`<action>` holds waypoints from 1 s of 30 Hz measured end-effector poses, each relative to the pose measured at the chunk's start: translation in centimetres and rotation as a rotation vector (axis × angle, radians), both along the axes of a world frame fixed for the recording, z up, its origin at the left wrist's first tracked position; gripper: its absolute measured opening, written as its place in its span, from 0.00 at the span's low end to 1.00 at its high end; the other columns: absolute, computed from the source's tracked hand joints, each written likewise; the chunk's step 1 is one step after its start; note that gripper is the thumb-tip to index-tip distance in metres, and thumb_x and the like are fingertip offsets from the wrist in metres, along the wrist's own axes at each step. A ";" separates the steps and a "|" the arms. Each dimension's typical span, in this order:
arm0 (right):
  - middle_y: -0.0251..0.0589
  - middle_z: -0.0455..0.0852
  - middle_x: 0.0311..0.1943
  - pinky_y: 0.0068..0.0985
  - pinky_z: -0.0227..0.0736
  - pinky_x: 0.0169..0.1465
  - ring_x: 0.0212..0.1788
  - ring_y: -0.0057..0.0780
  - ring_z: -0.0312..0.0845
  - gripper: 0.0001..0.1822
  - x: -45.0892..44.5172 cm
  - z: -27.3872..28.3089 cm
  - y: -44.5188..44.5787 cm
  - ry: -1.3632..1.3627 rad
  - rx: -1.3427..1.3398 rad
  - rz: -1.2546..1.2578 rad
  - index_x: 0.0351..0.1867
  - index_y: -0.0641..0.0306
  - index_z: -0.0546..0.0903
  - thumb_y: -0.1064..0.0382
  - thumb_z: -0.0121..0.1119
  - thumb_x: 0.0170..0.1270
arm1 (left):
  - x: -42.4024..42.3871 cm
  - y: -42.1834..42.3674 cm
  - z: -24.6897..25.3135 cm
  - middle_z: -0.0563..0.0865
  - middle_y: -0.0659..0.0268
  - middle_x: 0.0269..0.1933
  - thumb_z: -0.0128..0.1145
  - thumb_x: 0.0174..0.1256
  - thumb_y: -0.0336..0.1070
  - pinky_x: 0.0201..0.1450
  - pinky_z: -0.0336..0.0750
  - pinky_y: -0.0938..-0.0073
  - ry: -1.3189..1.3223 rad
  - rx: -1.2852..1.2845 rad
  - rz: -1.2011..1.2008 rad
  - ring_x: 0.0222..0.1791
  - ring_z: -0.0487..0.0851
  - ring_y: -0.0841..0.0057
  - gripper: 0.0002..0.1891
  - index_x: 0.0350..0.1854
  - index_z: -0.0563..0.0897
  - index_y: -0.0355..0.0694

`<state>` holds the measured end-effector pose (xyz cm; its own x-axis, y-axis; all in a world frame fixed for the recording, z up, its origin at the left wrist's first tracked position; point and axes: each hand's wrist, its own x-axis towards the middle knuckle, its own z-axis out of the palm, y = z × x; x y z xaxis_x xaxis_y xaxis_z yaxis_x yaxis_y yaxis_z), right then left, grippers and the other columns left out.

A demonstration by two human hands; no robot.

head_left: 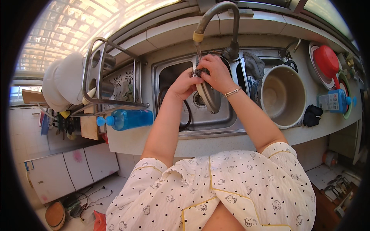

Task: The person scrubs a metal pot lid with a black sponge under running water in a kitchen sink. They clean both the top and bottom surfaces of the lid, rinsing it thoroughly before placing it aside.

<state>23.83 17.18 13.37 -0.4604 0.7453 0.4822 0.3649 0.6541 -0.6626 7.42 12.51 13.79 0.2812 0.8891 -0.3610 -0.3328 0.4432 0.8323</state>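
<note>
Over the left basin of the stainless steel sink [212, 133], my left hand [186, 82] grips the near edge of a round metal pot lid [210, 98], tilted almost on edge. My right hand [215, 72] presses a dark scouring pad [202, 71] to the lid's upper part. Water runs from the curved faucet [235, 26] onto the lid beside my right fingers. Beneath the lid, the drain [199, 99] shows in part. A dark hose or cord loops in the basin, partly behind my left forearm.
A large metal pot [283, 95] stands at the right basin, near a grey cloth [253, 65]. Blue bottles [131, 119] lie on both sides of the counter. At left is a metal rack [99, 72] with white plates; at right, a red plastic dipper [326, 61] rests in stacked basins.
</note>
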 end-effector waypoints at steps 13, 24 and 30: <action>0.34 0.78 0.40 0.34 0.73 0.48 0.44 0.40 0.72 0.10 -0.4 -3.1 -6.5 0.117 0.030 0.077 0.29 0.57 0.79 0.72 0.63 0.43 | 0.3 -1.8 -2.6 0.84 0.67 0.34 0.56 0.68 0.51 0.32 0.77 0.76 0.115 -0.231 0.228 0.31 0.82 0.80 0.17 0.40 0.80 0.39; 0.43 0.77 0.50 0.32 0.70 0.58 0.54 0.42 0.74 0.15 0.2 -9.9 0.8 0.135 -0.272 -0.229 0.42 0.60 0.81 0.68 0.63 0.49 | 2.1 -5.2 -5.2 0.83 0.66 0.38 0.62 0.45 0.23 0.43 0.73 0.76 0.512 -0.048 0.080 0.36 0.79 0.78 0.21 0.48 0.81 0.32; 0.35 0.79 0.41 0.32 0.73 0.49 0.45 0.38 0.73 0.09 -1.0 -5.3 -4.9 -0.082 -0.016 0.054 0.32 0.56 0.85 0.67 0.65 0.46 | 3.2 -6.6 -6.1 0.84 0.65 0.38 0.63 0.50 0.25 0.41 0.74 0.77 0.554 -0.058 0.179 0.35 0.80 0.79 0.19 0.48 0.79 0.33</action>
